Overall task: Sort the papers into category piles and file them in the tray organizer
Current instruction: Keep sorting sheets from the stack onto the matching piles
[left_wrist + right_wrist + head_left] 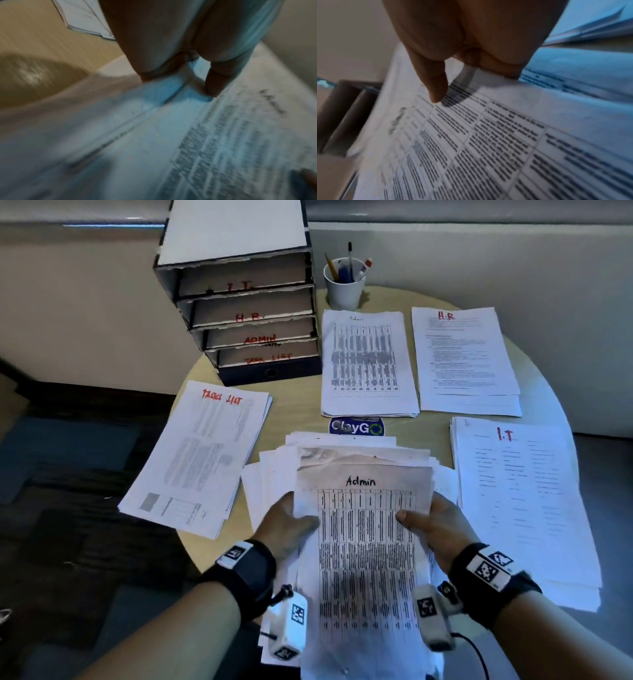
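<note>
Sorting midway | left hand (290, 523) and right hand (432, 522) pinch an Admin sheet (366, 542) atop the unsorted stack (274, 470) | four labelled piles lie on tabletop (298, 405) | tray organizer (246, 313) filing seemingly not begun

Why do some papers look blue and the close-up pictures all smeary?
Head view: cool light from the right tints the I.T pile blue, and the lens bends the table edge. Left wrist view: blurred print, left hand dark. Right wrist view: sharper table print, a thumb shadow on the Admin sheet.
</note>
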Motion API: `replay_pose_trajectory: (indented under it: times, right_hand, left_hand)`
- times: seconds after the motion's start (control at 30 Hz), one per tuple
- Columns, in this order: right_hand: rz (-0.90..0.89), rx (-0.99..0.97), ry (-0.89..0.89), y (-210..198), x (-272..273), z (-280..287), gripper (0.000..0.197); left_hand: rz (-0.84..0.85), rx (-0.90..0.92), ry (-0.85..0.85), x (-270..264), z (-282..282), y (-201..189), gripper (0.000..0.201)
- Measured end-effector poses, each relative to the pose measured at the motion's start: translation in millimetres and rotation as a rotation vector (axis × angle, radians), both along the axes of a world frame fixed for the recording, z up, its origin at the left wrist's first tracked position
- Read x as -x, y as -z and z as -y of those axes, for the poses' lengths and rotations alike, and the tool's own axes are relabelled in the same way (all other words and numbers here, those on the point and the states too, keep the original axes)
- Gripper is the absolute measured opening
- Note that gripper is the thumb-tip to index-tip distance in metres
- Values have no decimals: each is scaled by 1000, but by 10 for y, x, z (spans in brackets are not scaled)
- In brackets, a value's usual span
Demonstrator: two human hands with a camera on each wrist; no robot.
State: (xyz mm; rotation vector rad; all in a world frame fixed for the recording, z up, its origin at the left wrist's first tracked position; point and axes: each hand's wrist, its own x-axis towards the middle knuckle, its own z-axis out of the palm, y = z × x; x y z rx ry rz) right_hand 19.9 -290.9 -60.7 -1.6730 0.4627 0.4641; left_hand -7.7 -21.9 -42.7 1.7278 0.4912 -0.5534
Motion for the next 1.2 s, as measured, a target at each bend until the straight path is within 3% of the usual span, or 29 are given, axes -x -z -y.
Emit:
replay_pose_trajectory:
  times: [0.13, 0.23, 0.33, 0.43, 0.47, 0.53, 0.6, 0.63, 0.73, 0.8, 0.83, 0.9, 0.97, 1.03, 1.1, 1.13, 1.2]
  right_hand:
    - [29, 49, -4, -67, 79, -117, 38]
    - [25, -146, 159, -164, 34, -95, 36]
    - [-2, -214, 206, -261, -1, -65, 38]
    - [53, 77, 180, -461, -20, -79, 52]
    - [155, 271, 157, -591, -17, -80, 66]
    - [652, 608, 9, -930, 39, -117, 81]
    - [1093, 816, -289, -1300, 111, -261, 75]
    - [1164, 907, -467, -1449, 131, -334, 70]
    - [968, 1127, -844, -1720, 101, -540, 40]
    - [763, 1147, -912, -1762, -1, -518, 14]
    - [694, 1126, -903, -1744, -53, -473, 6]
    - [584, 1047, -817, -1650, -132, -324, 19]
    - [468, 864, -657, -1573, -161, -143, 25]
    - [383, 650, -460, -1518, -153, 23, 13]
    - [347, 413, -307, -1476, -136, 100, 4]
    - [332, 306, -254, -1475, -129, 95, 4]
    - [310, 167, -213, -1452, -138, 43, 10]
  left_hand:
    - [-5, 77, -90, -46, 124, -68, 41]
    - [-52, 82, -119, -18, 38, -69, 60]
    - [-8, -50, 82, 105, 14, -109, 47]
    - [96, -283, 253, 103, 80, -286, 52]
    - [138, -379, 284, 58, 125, -425, 49]
    - [264, -644, 432, -71, 219, -743, 30]
    - [460, -899, 640, -158, 331, -1108, 12]
    - [565, -983, 730, -183, 404, -1279, 13]
    - [754, -1106, 918, -215, 563, -1616, 22]
    - [787, -1099, 943, -246, 599, -1742, 14]
    - [820, -1080, 909, -274, 556, -1772, 11]
    - [870, -1088, 750, -347, 335, -1739, 13]
    - [909, -1169, 424, -375, -20, -1619, 29]
    - [808, -1065, 51, -280, -315, -1482, 61]
    - [489, -643, -219, -143, -309, -1398, 80]
    - [332, -342, -283, -76, -225, -1368, 81]
    - [144, 143, -331, -27, -87, -1221, 56]
